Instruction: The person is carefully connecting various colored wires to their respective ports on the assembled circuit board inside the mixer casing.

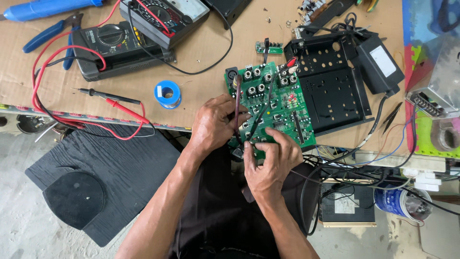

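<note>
Right, centre of frame: a flat green circuit board (273, 103), rectangular, studded with round silver sockets, its long axis running from the lower edge up the frame, tilted slightly left. The left hand (215, 123) clasps its left edge; the right hand (270, 163) pinches its lower edge, fingers curled. Beside it to the right, a black perforated metal chassis (330, 84) rests on brown cardboard (206, 57).
</note>
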